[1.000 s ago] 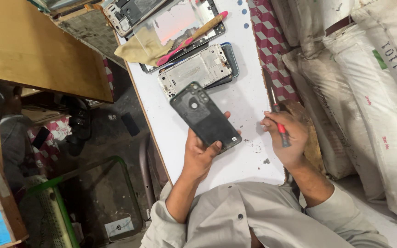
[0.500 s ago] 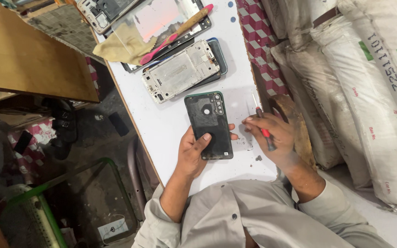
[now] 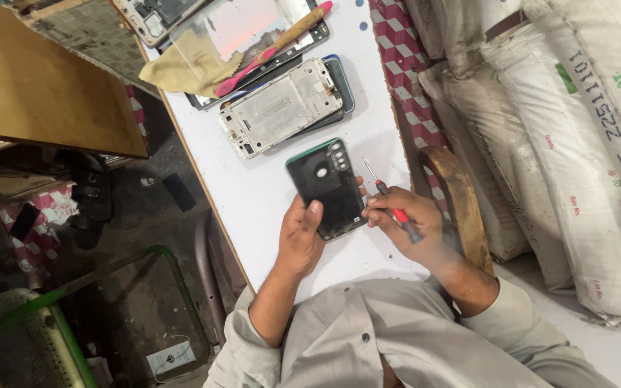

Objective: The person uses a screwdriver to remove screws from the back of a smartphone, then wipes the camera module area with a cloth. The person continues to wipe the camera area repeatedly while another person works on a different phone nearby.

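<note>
Head view: left hand [image 3: 302, 233] clamps the dark phone [image 3: 327, 188] on the white table [image 3: 267, 208] — light, stiff, slick-backed, best gripped by its edges. Right hand [image 3: 405, 224] pinches a red-handled screwdriver [image 3: 391, 204] beside it — beyond lies a bare phone frame [image 3: 280, 106].

Left hand [image 3: 302, 237]: palm down, fingers curled in a grip, thumb extended forward.
Right hand [image 3: 405, 221]: fingers pinched closed, knuckles up.
Forearms: bare, angled inward from rolled grey sleeves.
Hands: close together, nearly touching.
</note>
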